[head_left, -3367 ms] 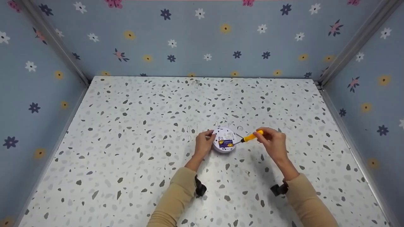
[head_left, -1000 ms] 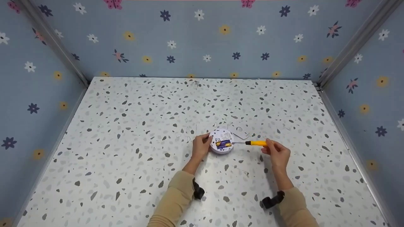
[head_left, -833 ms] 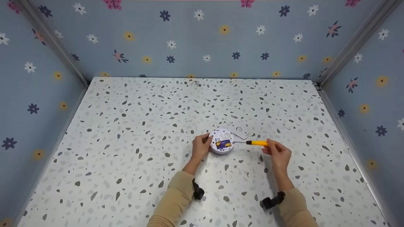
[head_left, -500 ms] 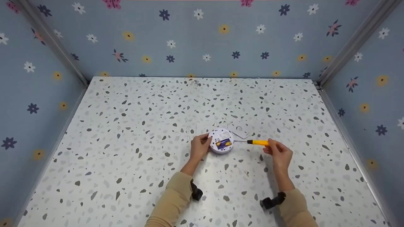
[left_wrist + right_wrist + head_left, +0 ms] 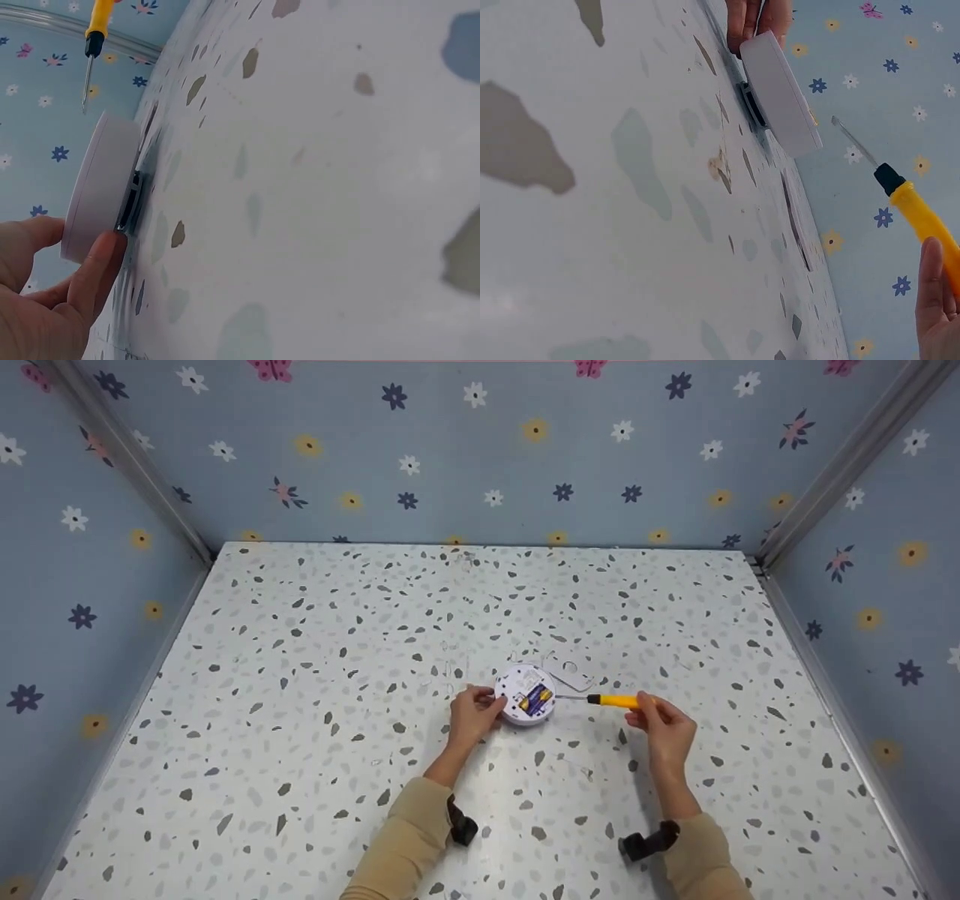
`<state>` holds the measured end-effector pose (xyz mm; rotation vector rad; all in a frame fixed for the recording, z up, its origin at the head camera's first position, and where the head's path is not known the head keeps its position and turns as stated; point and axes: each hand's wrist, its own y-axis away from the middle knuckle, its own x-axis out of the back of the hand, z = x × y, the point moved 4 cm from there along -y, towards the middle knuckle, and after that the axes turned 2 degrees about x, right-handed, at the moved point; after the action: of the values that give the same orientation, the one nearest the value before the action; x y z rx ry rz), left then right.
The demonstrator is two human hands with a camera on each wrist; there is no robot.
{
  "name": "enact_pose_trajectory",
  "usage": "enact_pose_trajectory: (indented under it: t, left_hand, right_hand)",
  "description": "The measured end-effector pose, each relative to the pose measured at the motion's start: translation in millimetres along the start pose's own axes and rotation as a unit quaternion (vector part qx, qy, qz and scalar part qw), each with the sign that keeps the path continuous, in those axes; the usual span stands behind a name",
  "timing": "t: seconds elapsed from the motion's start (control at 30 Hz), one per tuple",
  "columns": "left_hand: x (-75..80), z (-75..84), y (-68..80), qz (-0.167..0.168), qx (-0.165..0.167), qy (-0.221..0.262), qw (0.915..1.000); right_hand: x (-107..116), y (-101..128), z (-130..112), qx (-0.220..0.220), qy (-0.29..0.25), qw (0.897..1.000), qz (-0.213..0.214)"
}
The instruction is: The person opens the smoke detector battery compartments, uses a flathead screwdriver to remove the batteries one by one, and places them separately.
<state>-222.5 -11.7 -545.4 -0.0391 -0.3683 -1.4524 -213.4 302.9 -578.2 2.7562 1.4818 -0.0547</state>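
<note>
My left hand (image 5: 472, 714) still grips the round white device (image 5: 526, 695) mid-table (image 5: 300, 660), now turned slightly so its battery sits slanted, my right hand (image 5: 664, 729) pinches the yellow screwdriver (image 5: 611, 700), tip backed just off the device versus 3.4 s ago.

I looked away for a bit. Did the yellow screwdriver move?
Yes. The yellow screwdriver has pulled back to the right and levelled out, away from the round white device. Its tip was at the device's batteries; now it is off its right edge.
</note>
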Motion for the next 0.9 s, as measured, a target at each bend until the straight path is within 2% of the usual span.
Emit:
enact_pose_trajectory:
  t: [0.37,0.47,0.5,0.7,0.73,0.9]
  left_hand:
    - [-1.3,-2.0,7.8,-0.009,0.037,0.011,0.9992]
    - [-0.9,-1.8,9.8,-0.012,0.043,0.006,0.999]
    - [-0.6,-1.6,10.5,-0.013,0.044,0.005,0.9989]
    - [4.1,2.2,11.9,-0.016,0.037,-0.033,0.9986]
    - [5.1,3.0,11.6,-0.018,0.036,-0.04,0.9984]
    - [8.6,9.2,6.9,-0.027,0.023,-0.061,0.9975]
  right_hand:
    - [2.3,3.7,-1.3,0.009,0.012,1.0,-0.005]
    - [2.9,4.9,-2.8,0.005,0.006,1.0,-0.006]
    - [2.0,9.9,-10.3,-0.002,-0.014,1.0,-0.021]
    - [2.7,9.0,-10.3,-0.005,-0.027,0.999,-0.02]
    - [3.9,4.1,-3.0,0.001,-0.01,1.0,-0.005]
    - [5.0,4.4,-3.2,0.014,0.001,1.0,-0.002]
